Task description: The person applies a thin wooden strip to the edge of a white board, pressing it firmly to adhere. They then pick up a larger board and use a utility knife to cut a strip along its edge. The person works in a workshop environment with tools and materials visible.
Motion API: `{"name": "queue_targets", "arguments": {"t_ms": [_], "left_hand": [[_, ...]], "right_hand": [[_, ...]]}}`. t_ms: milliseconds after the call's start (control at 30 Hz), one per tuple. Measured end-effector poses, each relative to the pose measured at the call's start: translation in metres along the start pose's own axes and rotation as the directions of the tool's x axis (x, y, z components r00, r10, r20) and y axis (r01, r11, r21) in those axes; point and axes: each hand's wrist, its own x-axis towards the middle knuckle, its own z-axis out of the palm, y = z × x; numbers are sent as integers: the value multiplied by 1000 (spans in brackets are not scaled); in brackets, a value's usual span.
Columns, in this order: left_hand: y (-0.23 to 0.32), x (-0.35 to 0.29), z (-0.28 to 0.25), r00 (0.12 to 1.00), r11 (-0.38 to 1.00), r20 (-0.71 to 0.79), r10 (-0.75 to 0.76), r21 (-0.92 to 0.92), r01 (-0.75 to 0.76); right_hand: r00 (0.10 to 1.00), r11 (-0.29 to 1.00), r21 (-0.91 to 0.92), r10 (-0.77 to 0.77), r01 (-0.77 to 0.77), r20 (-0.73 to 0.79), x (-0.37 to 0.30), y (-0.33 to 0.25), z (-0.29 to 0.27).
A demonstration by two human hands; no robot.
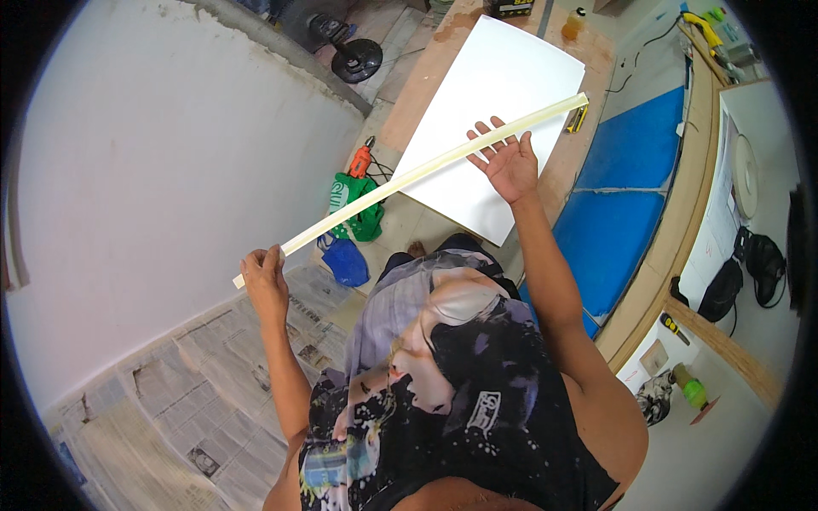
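Note:
A long, thin cream-coloured strip (409, 176) slants across the view, from the lower left up to the right. My left hand (267, 281) is closed round it close to its lower end, with a short piece sticking out past the fingers. Toward the other end, my right hand (513, 172) is open, palm up and fingers spread, and the strip passes over its fingers. Beneath the strip's right half a large white sheet (464, 102) lies on a wooden table (423, 109). Beside the strip's far end is a yellow-and-black utility knife (577, 117).
An orange drill (361, 161), a green bag (368, 223) and a blue bag (344, 261) lie on the floor by the wall. Newspaper (187, 417) covers the floor at lower left. Blue panels (626, 157) flank the right side. A black fan (356, 60) stands at the back.

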Motion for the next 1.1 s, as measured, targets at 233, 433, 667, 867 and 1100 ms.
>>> {"name": "queue_targets", "arguments": {"t_ms": [233, 433, 667, 867, 1100], "left_hand": [[12, 2, -1, 998, 998, 44, -53, 29, 52], [24, -2, 7, 993, 996, 71, -92, 28, 90], [21, -11, 28, 994, 995, 76, -74, 66, 69], [11, -29, 45, 977, 991, 171, -124, 75, 112], [10, -36, 49, 986, 994, 132, -103, 54, 96]], "right_hand": [[998, 994, 85, 69, -70, 14, 13, -6, -5], [997, 997, -11, 76, -76, 32, 17, -14, -6], [993, 994, -61, 92, -88, 79, 21, -19, -8], [994, 974, -219, 81, -63, 78, 17, -16, -1], [1000, 848, -530, -29, 29, 8, 14, -9, 2]]}}
